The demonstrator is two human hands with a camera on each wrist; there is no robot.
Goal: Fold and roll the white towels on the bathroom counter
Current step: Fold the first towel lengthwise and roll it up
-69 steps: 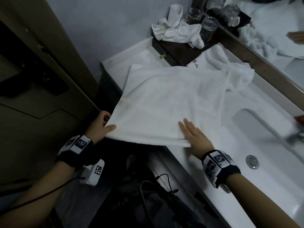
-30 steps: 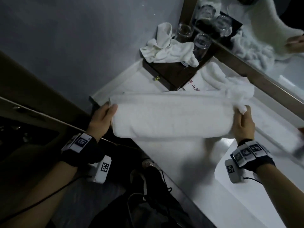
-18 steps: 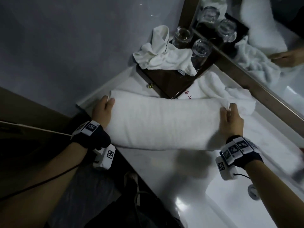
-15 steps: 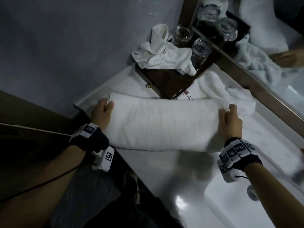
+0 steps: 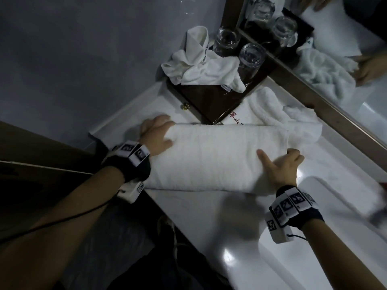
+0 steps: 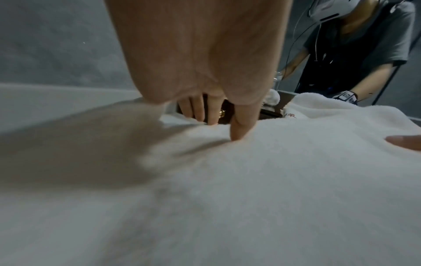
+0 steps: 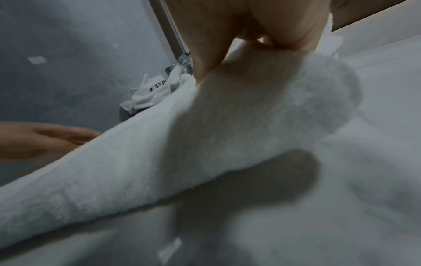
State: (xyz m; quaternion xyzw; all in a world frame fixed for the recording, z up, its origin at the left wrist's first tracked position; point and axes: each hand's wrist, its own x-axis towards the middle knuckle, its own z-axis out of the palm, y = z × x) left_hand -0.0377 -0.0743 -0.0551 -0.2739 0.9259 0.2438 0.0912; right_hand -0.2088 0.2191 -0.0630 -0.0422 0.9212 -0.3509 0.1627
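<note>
A white towel (image 5: pixel 213 158), folded into a long band, lies crosswise on the white counter (image 5: pixel 209 218). My left hand (image 5: pixel 157 132) rests on its left end. The fingers reach over the far edge and the thumb lies flat on top. In the left wrist view the index fingertip (image 6: pixel 237 135) presses into the towel (image 6: pixel 250 180). My right hand (image 5: pixel 280 164) grips the right end, thumb on top and fingers curled round the edge. The right wrist view shows that end of the towel (image 7: pixel 205 135) held slightly off the counter.
A crumpled white towel (image 5: pixel 201 68) and two glasses (image 5: pixel 251 57) sit on a dark wooden tray (image 5: pixel 209 99) in the back corner. Another white towel (image 5: pixel 272 109) with red lettering lies just behind the folded one. The mirror (image 5: pixel 335 65) runs along the right, and the sink basin (image 5: pixel 324 237) is at the near right.
The towel lay spread flat; it has since been folded in half and set down further back. Over the last half second both hands slid inward onto its ends.
</note>
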